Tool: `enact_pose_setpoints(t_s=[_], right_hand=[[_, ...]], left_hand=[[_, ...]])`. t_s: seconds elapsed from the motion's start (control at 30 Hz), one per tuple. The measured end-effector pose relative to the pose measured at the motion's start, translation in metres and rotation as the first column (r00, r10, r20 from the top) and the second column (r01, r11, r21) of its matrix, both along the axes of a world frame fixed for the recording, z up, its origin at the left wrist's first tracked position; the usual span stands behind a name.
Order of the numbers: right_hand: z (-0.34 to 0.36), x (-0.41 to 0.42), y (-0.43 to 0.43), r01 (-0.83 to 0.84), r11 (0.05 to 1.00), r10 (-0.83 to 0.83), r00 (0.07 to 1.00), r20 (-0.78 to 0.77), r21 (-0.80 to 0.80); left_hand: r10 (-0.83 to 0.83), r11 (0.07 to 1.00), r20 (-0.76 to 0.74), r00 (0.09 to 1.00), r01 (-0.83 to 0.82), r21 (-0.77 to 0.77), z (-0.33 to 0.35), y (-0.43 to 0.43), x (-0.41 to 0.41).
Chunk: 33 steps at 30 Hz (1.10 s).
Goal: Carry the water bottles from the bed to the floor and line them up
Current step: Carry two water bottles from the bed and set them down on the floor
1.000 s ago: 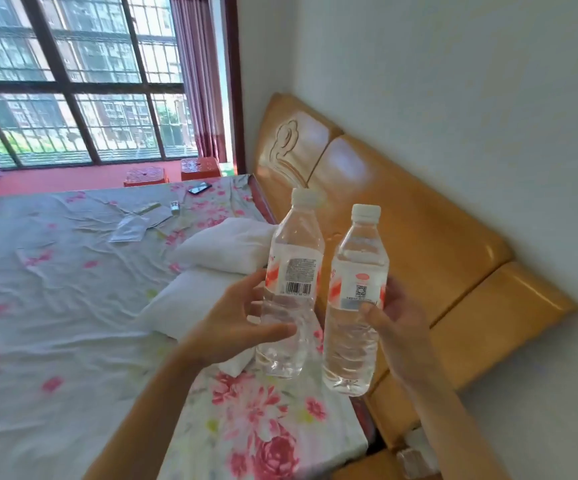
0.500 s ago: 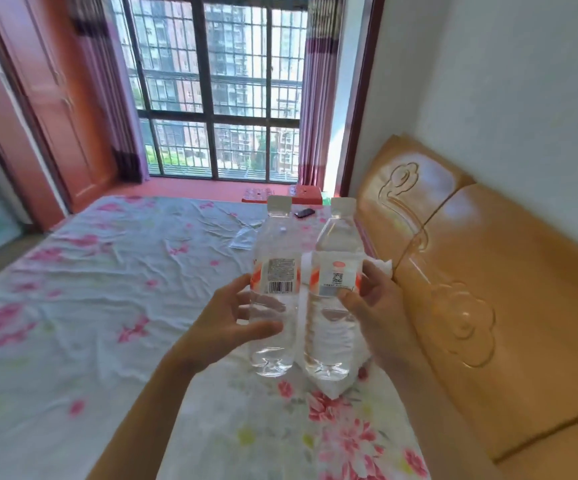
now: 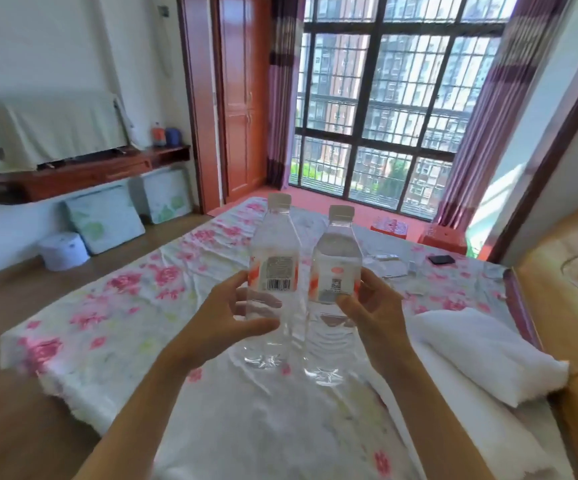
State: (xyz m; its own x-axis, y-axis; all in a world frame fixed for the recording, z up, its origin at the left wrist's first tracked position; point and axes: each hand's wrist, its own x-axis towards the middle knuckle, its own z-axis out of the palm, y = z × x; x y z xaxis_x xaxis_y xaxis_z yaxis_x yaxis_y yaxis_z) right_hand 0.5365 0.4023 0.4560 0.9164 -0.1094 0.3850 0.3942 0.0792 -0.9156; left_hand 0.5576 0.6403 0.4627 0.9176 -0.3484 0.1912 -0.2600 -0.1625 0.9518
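The left hand point(image 3: 225, 323) grips the left bottle point(image 3: 275, 271) around its lower half, thumb in front and fingers curled behind. The right hand point(image 3: 374, 320) grips the right bottle point(image 3: 336, 271) the same way. Both bottles are upright, just beside each other, and held in the air above the bed point(image 3: 107, 306). Each is clear plastic with a white cap and a red-and-white label; the contents look clear, but the fill level cannot be told. A pillow point(image 3: 481, 348) lies to the right, and the floor point(image 3: 20, 393) is to the left.
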Motion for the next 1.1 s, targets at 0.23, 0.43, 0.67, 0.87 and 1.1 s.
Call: enact_pose_setpoints(t_s=[0.23, 0.43, 0.67, 0.87, 1.1], right_hand=[[0.006, 0.092, 0.064, -0.230, 0.973, 0.230, 0.973, 0.024, -0.012], [0.009, 0.142, 0.127, -0.447, 0.894, 0.448, 0.892, 0.061, -0.029], [0.008, 0.169, 0.224, -0.655, 0.756, 0.655, 0.754, 0.050, -0.017], [0.008, 0.169, 0.306, -0.785, 0.619, 0.785, 0.618, 0.052, -0.014], [0.010, 0.177, 0.406, -0.849, 0.529, 0.848, 0.529, 0.032, 0.018]], left_hand=[[0.253, 0.968, 0.008, 0.968, -0.253, -0.002, 0.002, 0.059, 0.036], [0.444, 0.895, -0.012, 0.896, -0.444, -0.027, 0.001, 0.109, 0.038], [0.632, 0.774, 0.018, 0.774, -0.633, 0.021, -0.002, 0.185, 0.011], [0.742, 0.670, 0.058, 0.668, -0.742, -0.028, -0.004, 0.242, -0.005], [0.783, 0.622, 0.095, 0.615, -0.779, -0.079, 0.001, 0.326, -0.001]])
